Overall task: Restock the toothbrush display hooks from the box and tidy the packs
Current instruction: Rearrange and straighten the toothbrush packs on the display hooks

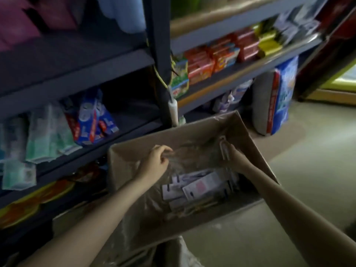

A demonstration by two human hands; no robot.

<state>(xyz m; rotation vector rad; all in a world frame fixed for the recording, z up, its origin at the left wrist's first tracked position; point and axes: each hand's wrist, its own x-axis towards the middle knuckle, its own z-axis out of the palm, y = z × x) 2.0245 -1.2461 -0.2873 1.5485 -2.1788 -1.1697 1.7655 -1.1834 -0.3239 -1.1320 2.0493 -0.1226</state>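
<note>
Left hand [157, 160] pinching clear plastic [185, 157], right hand [234, 153] seemingly gripping blurred pack [224, 148], over box [248, 135]

Clear plastic [185, 157] veils the box's [256, 143] blurred toothbrush packs [200, 186].

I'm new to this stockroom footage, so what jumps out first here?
Both hands reach into the open cardboard box at centre: the left hand pinches the clear plastic wrap, the right hand grips a toothbrush pack. More white packs lie in the box bottom, beside dark shelves.
</note>
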